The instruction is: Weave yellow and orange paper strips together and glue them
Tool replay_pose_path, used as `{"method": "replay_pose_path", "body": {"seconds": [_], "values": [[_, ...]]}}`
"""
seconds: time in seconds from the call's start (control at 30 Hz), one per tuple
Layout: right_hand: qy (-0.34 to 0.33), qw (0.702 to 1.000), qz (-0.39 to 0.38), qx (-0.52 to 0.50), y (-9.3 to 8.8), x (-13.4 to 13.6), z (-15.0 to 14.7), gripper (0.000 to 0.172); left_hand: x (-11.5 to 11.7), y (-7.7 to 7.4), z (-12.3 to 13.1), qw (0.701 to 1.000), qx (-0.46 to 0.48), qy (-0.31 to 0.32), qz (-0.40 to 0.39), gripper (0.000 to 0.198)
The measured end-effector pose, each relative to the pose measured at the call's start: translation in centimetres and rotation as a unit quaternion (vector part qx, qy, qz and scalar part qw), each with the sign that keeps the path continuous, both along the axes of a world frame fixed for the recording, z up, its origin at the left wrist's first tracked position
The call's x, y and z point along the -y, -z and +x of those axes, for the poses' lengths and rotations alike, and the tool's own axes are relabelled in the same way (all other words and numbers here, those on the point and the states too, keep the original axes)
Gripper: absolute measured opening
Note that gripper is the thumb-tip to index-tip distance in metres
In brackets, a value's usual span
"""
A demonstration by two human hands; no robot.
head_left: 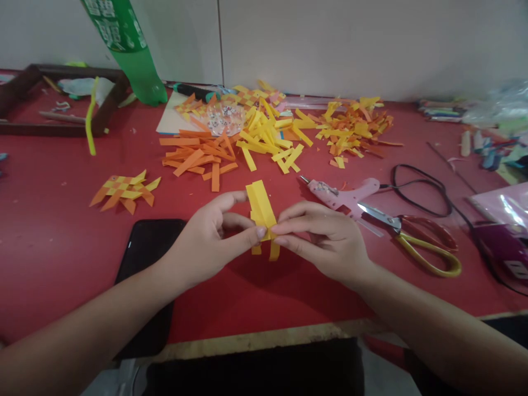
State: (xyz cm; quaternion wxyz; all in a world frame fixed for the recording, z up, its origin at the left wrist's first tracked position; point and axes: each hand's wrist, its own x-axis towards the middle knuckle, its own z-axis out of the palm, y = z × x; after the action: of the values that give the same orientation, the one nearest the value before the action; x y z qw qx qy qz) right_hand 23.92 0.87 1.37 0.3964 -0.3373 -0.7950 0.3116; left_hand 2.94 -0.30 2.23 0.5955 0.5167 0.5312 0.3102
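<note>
Paper (260,203), yellow, is pinched by the left hand (210,234) and the right hand (330,239), above the red table (223,311). White lettering (113,27) on the green bottle (142,77) is too blurred to read.

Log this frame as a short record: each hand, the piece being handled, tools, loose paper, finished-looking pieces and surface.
Left hand: pinching the yellow paper piece
Right hand: fingertips on the same piece, lower right edge
Piece: folded, strips hanging below
Tools: pink glue gun; scissors, lying beyond the right hand
Loose paper: orange strips left of yellow strips
Woven piece: yellow and orange, beyond the phone
Surface: red tabletop
</note>
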Motion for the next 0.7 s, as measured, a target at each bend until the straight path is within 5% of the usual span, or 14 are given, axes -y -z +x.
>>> {"method": "replay_pose_path", "body": {"seconds": [0.7], "values": [[-0.008,1.0,-0.02,-0.009,-0.05,0.2,-0.06,0.014,0.36,0.67,-0.17,0.991,-0.007,0.052,0.123,0.057]]}}
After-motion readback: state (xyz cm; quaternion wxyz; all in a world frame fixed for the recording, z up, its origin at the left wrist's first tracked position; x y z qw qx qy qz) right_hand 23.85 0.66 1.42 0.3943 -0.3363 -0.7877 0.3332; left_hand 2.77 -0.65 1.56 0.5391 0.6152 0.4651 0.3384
